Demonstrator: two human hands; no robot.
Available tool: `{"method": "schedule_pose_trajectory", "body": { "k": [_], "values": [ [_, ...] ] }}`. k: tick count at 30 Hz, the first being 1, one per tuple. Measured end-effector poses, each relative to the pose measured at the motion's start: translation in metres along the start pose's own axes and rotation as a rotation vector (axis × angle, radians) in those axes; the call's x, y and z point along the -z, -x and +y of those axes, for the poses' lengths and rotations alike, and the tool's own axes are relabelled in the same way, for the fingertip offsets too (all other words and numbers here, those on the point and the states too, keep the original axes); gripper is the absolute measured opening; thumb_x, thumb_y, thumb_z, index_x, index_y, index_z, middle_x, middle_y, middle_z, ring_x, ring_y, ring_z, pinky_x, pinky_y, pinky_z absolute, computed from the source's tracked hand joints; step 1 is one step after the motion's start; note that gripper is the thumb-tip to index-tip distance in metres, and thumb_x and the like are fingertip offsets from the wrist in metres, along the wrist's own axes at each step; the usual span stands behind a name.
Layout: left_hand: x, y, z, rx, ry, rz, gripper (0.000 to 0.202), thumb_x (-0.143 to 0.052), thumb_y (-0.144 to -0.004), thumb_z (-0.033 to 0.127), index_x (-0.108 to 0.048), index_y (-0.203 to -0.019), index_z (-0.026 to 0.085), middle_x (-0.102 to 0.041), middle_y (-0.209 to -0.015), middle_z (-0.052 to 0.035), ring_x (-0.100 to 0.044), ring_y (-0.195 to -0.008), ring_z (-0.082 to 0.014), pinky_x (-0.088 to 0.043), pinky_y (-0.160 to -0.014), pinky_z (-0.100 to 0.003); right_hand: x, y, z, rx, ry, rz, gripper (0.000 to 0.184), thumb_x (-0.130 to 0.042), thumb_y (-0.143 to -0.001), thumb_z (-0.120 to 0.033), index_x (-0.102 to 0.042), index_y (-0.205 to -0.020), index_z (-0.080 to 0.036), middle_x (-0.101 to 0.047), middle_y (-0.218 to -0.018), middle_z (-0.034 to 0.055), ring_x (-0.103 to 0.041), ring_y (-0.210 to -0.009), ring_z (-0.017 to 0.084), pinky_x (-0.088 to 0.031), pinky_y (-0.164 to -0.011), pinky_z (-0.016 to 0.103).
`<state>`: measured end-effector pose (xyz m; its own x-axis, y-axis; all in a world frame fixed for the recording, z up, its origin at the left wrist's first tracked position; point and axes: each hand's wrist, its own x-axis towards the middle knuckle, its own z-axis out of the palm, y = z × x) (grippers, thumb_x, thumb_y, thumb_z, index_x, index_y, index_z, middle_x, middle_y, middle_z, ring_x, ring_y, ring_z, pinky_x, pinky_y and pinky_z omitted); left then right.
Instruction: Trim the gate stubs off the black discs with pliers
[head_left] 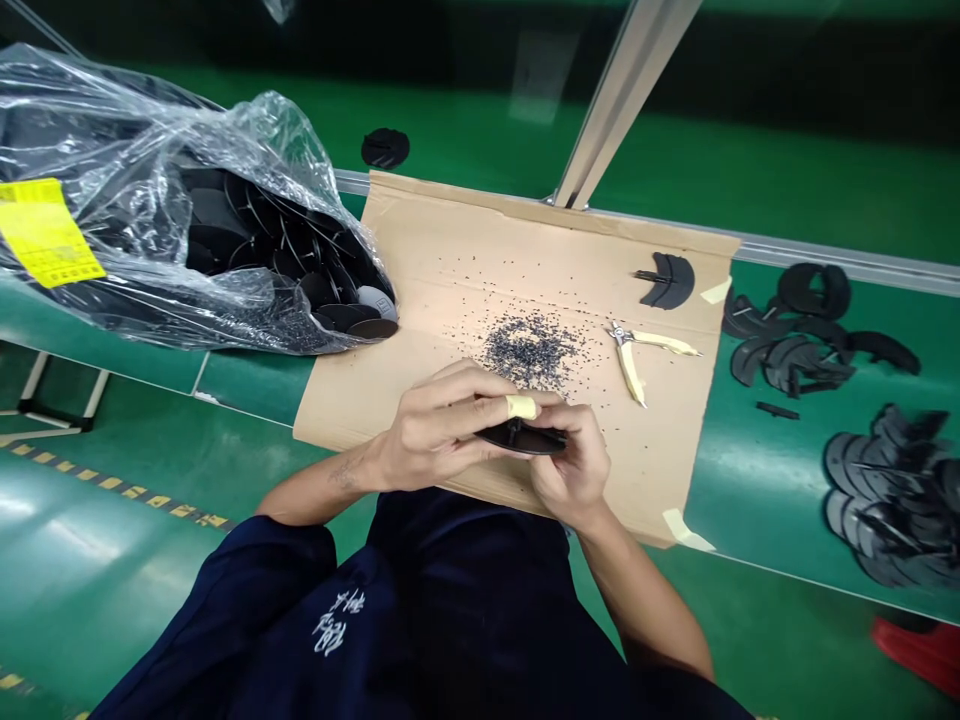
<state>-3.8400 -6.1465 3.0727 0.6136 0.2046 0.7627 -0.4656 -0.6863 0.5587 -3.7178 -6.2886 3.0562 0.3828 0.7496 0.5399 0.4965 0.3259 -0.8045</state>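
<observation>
Between both hands is a round black plastic part [525, 440], held near the front of the cardboard sheet [420, 300]. My left hand [442, 425] grips its left side; yellow tape wraps one finger. Closed on the right side of the same part is my right hand [576, 460]. The fingers cover much of its upper face. Just beyond the hands lies a scatter of small black bits [529, 350]. To the right rest side cutters [628, 365] with pale yellow handles, jaws pointing away from me. Behind them is a curved black piece [670, 281].
A clear plastic bag [247, 120] full of black discs [262, 230] lies open at the left. Curved black pieces [795, 350] and a larger stack [892, 490] sit on the green table [750, 490] at right. A metal post [622, 100] stands at the back.
</observation>
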Motion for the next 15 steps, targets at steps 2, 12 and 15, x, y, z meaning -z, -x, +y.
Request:
{"method": "schedule_pose_trajectory", "body": {
  "k": [2,12,15],
  "values": [
    [0.0002,0.0,0.0001,0.009,0.002,-0.012,0.032,-0.072,-0.096,0.021,-0.066,-0.128,0.019,-0.072,-0.107,-0.0083,-0.069,-0.096,-0.0158,-0.06,-0.081,-0.031,0.0007,0.0004,-0.0008,0.0,-0.029,-0.018,0.012,-0.061,-0.1,-0.019,-0.054,-0.107,-0.026,-0.072,-0.112,0.0084,-0.072,-0.097,0.019,-0.06,-0.08,0.033],
    [0.0014,0.0001,0.0041,-0.025,-0.051,-0.021,0.023,-0.076,-0.092,0.018,-0.071,-0.113,0.013,-0.075,-0.098,-0.0109,-0.072,-0.09,-0.0169,-0.064,-0.078,-0.029,0.0032,0.0014,-0.0049,-0.012,-0.063,-0.038,0.009,-0.061,-0.1,-0.021,-0.055,-0.105,-0.025,-0.069,-0.115,0.0092,-0.07,-0.103,0.021,-0.058,-0.083,0.036],
    [0.0004,0.0011,0.0055,-0.006,-0.059,-0.022,0.022,-0.074,-0.094,0.018,-0.071,-0.114,0.012,-0.075,-0.099,-0.011,-0.072,-0.091,-0.0171,-0.063,-0.079,-0.03,0.0023,0.0028,-0.0042,-0.03,-0.045,-0.023,0.007,-0.062,-0.101,-0.026,-0.056,-0.103,-0.025,-0.069,-0.113,0.0093,-0.07,-0.101,0.021,-0.059,-0.082,0.038]
  ]
}}
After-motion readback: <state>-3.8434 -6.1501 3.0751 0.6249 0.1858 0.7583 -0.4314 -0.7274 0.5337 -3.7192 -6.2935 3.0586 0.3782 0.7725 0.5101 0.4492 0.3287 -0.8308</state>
